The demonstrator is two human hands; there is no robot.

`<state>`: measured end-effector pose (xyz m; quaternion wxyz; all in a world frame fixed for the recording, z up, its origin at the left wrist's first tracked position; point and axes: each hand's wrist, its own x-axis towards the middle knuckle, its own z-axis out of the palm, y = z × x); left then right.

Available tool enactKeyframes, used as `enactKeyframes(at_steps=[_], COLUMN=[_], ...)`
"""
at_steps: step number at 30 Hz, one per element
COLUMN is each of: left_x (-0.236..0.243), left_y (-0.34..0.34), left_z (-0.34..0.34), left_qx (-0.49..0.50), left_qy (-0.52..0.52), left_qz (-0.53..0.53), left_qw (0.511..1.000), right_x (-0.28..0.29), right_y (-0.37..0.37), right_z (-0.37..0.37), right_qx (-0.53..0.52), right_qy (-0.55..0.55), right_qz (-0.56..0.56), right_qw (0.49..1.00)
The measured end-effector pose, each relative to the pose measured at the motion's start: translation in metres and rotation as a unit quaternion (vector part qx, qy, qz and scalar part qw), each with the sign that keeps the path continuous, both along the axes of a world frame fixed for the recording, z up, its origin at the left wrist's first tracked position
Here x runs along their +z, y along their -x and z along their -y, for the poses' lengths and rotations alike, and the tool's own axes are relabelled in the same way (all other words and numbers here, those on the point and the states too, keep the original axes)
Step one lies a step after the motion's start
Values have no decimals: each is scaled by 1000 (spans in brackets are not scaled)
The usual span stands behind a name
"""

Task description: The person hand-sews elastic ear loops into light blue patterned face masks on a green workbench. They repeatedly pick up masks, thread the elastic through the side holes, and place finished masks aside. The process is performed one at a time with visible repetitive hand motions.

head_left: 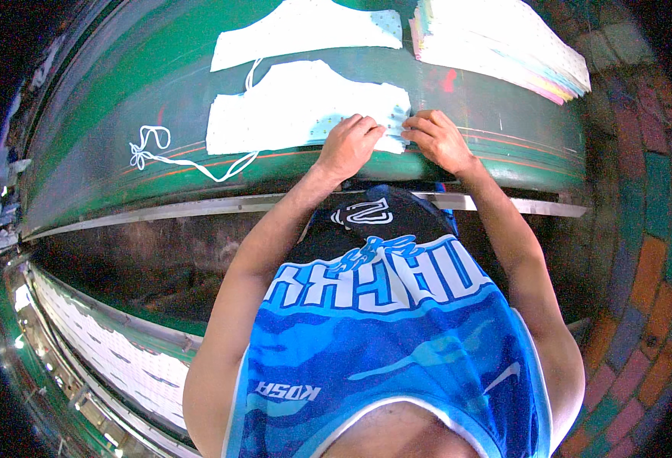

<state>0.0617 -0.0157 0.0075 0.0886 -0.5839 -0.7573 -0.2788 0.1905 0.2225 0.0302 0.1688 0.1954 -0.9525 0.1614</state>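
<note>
A white cut fabric piece (275, 114) with small printed dots lies flat on the green table in front of me, its upper edge curved. My left hand (353, 143) rests on its lower right part, fingers curled and pinching the cloth. At the piece's right edge, my right hand (439, 140) has thumb and fingers drawn together on the cloth. The fabric between the two hands looks slightly bunched. A white cord (191, 166) trails from under the lower edge toward the left and ends in loops.
Behind lies a similar white fabric piece (309, 34). A thick stack of cut fabric (496, 46) with coloured edges sits at the far right. The green table (99, 130) ends at a pale metal edge (137, 217) close to my body. More dotted white cloth (114, 351) lies lower left.
</note>
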Motion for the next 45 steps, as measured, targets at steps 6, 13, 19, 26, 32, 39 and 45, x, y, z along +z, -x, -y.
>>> enactKeyframes(at_steps=[6,13,19,26,32,39,45], left_x=[11,6,16,10,-4,-18,-16], left_y=[-1,-4,-4,28,38,53,61], left_z=[-9,-6,-18,-22,-27,-32,-31], left_qx=[-31,-29,3,66,66,77,90], left_qy=[-60,-21,-46,-16,-34,-59,-30], left_qz=[-34,-27,91,384,394,479,503], left_qw=[997,999,995,921,916,873,859], right_x=[11,10,25,12,3,6,-13], right_y=[-1,8,20,51,67,26,21], right_z=[7,5,8,-6,-23,-16,-11], right_qx=[12,19,-20,-31,-77,-40,-4], right_qy=[1,46,111,125,78,53,13], right_qz=[-8,5,83,122,101,69,99], right_qw=[1000,999,990,984,989,995,995])
